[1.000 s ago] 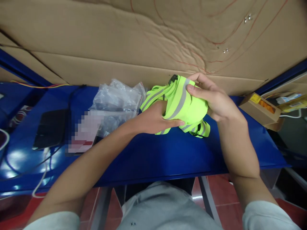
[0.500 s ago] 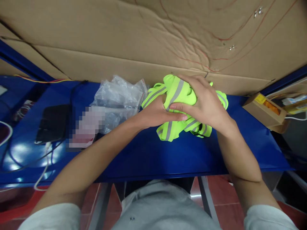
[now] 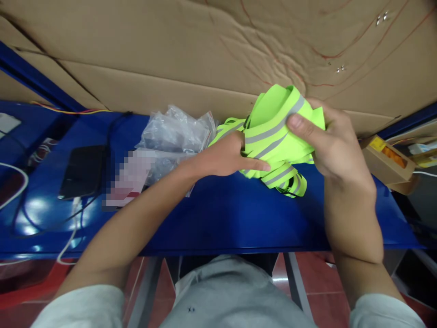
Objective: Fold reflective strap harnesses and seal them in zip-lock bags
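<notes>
Above your blue table [image 3: 235,223], loose strap loops [image 3: 280,176] are lying ungathered; your left hand [image 3: 223,156] is clasping yellow-green reflective straps [image 3: 271,133] (thumb in front, other fingers hidden), your right hand [image 3: 337,141] pinching upper folds under its thumb. Gathering is looking partly done. Clear plastic bags [image 3: 174,132] are lying left, near the cardboard [image 3: 164,41].

Left hand [image 3: 223,155] and right hand [image 3: 336,141] grip, thumbs [image 3: 302,125] extended, forearms [image 3: 146,216] angled inward.
</notes>
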Available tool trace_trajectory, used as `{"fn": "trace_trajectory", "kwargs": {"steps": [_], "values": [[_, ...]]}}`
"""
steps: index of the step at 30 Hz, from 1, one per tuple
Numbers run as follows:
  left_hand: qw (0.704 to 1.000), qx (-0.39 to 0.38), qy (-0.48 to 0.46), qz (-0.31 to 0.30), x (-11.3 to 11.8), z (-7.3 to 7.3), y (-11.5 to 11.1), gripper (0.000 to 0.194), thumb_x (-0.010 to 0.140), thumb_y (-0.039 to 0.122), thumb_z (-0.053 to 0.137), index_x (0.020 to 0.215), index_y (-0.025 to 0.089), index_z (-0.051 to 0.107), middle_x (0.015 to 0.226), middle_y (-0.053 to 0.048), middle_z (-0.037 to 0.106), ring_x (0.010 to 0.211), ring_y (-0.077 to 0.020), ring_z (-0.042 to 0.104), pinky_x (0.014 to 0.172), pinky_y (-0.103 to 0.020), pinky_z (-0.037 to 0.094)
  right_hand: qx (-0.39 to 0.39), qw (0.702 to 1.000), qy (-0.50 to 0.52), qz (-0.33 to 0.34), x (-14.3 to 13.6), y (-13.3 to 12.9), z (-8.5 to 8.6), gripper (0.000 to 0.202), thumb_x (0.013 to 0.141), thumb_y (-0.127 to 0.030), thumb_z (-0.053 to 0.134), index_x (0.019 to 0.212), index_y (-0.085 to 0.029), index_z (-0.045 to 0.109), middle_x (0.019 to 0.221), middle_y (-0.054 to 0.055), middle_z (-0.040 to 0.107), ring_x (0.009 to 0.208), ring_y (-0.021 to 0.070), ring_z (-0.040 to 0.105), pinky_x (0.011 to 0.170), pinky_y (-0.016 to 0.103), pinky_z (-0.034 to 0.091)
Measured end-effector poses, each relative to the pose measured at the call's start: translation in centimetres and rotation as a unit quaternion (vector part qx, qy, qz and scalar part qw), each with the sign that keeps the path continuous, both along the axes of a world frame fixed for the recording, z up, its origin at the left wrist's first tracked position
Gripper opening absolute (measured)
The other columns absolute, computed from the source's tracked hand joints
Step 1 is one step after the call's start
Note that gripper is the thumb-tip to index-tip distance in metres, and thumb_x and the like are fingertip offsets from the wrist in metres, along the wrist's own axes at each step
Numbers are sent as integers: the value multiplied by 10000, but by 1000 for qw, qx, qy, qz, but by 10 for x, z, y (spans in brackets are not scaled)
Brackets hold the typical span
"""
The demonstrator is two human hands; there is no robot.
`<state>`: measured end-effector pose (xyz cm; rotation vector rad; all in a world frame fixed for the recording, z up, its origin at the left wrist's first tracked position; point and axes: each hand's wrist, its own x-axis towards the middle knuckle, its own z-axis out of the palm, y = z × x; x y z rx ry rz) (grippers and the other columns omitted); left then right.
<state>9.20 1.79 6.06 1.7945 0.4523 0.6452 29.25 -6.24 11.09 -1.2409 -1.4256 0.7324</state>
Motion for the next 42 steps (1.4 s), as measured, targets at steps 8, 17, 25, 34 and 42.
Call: {"fn": "trace_trajectory", "kwargs": {"steps": [8, 17, 25, 34, 42], "values": [[982, 158, 13, 103, -12, 12, 1, 1015, 551, 658, 984, 1375, 216, 590, 1396, -128, 654, 1371, -407, 582, 1165, -499, 468, -224, 943, 216, 117, 2, 23, -20, 408, 876, -607, 748, 1064, -245, 761, 1023, 2, 815, 1104, 256, 778, 919, 396, 675], [957, 235, -136, 104, 1, -11, 11, 1245, 659, 907, 745, 1567, 207, 259, 1635, -218, 314, 1428, -342, 524, 1179, -496, 463, -268, 916, 233, 187, -27, 36, -51, 611, 937, -745, 585, 1264, -243, 704, 1173, 41, 790, 1002, 251, 779, 702, 365, 667], [935, 213, -132, 251, 13, -24, 12, 1010, 580, 901, 803, 1282, 254, 474, 1255, -81, 638, 1143, -283, 678, 975, -441, 558, -86, 992, 84, 36, -19, 29, -37, 634, 1014, -783, 404, 1264, -279, 696, 1415, 34, 680, 1272, 233, 682, 1111, 408, 570], [908, 233, 10, 349, 8, -18, -5, 657, 1045, 753, 141, 1258, 244, 496, 941, -49, 665, 721, -210, 664, 696, -371, 486, -95, 983, 151, 46, -67, 23, -69, 748, 869, -870, 566, 1322, -277, 614, 1384, 42, 710, 1370, 260, 645, 1163, 438, 564], [849, 352, 261, 296, -58, -1, -36, 520, 1098, 514, 406, 1503, 195, 475, 1350, -145, 700, 1185, -326, 704, 990, -456, 549, -35, 996, 79, -31, -31, 5, -91, 548, 790, -661, 824, 1122, -245, 693, 1118, 38, 799, 1024, 255, 766, 981, 457, 642]]}}
